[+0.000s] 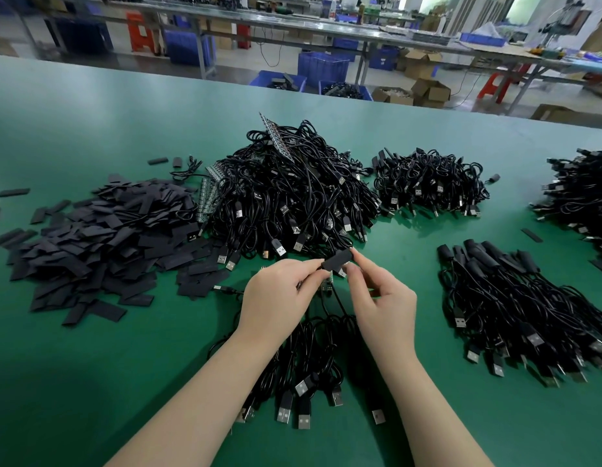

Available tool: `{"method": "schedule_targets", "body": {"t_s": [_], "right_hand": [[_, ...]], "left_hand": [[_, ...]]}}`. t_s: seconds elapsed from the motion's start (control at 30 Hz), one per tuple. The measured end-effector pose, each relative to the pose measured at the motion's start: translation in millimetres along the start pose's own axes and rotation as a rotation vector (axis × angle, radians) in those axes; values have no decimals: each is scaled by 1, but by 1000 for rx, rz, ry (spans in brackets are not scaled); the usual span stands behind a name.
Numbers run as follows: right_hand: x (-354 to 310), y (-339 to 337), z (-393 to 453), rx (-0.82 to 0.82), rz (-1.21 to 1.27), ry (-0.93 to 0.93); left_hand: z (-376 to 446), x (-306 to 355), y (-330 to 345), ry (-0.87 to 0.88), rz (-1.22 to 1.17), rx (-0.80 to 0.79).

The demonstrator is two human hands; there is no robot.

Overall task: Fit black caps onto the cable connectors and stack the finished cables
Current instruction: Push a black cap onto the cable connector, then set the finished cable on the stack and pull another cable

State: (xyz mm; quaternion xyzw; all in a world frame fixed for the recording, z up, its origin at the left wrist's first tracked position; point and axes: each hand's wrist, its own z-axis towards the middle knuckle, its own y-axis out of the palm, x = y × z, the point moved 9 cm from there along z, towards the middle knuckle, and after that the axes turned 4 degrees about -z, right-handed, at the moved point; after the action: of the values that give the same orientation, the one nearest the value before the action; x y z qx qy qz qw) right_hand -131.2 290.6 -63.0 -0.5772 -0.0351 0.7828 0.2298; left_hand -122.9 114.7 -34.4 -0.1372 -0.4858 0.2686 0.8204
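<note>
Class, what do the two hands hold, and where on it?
A black cap: left hand pinches its left end, right hand its right end.

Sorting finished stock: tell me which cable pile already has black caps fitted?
The front-right pile, right of the hands; its cable ends wear black caps, other piles show none.

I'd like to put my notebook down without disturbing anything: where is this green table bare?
Bare green table runs along the far left, beyond the flat black caps, and at the near left beside the left hand. A narrower patch lies between the right hand and the finished cables. The middle, around the big cable pile, is crowded.
</note>
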Motion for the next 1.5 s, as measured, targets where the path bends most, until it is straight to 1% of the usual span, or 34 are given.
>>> {"method": "schedule_targets", "body": {"t_s": [0.13,0.3,0.47,0.57,0.63,0.7,0.77,0.87,0.97,1.03,1.13,1.2,1.23,1.3,1.33,1.4,1.43,1.47,1.5], "right_hand": [[3,-4,2,7,-15,6],[-6,-7,3,-1,-60,-37],[-5,-3,2,-17,-55,-10],[-4,0,1,-38,10,38],[1,6,1,-96,79,112],[1,15,0,-167,107,147],[0,18,-1,-189,184,175],[1,14,-1,-161,314,238],[10,6,0,-72,367,310],[13,3,1,-38,409,343],[4,8,0,-97,352,280],[-3,15,-3,-155,291,222],[-6,15,-4,-155,287,206],[-15,4,0,-86,354,201],[-19,-8,5,-21,430,215],[-26,-45,21,120,597,226],[-32,-70,29,198,569,187],[-40,-98,37,272,416,120],[-48,-123,45,329,172,57]], "left_hand": [[0,1,0,13,16,-8],[0,3,1,19,62,-15],[0,0,0,-3,48,-10],[0,-2,0,-25,28,-9],[0,-2,1,-27,-4,-18],[0,0,5,-7,-10,-67],[-1,4,10,30,5,-119],[0,6,10,55,36,-123],[2,8,7,97,193,-89],[2,6,5,91,231,-75],[3,2,7,69,158,-111],[3,4,11,88,153,-145],[3,5,11,96,135,-137],[4,4,5,68,54,-82],[4,2,2,43,22,-55],[4,-2,-3,12,38,-14],[4,-4,-5,0,65,3],[5,-8,-6,-21,100,12],[5,-11,-5,-51,138,3]]}}
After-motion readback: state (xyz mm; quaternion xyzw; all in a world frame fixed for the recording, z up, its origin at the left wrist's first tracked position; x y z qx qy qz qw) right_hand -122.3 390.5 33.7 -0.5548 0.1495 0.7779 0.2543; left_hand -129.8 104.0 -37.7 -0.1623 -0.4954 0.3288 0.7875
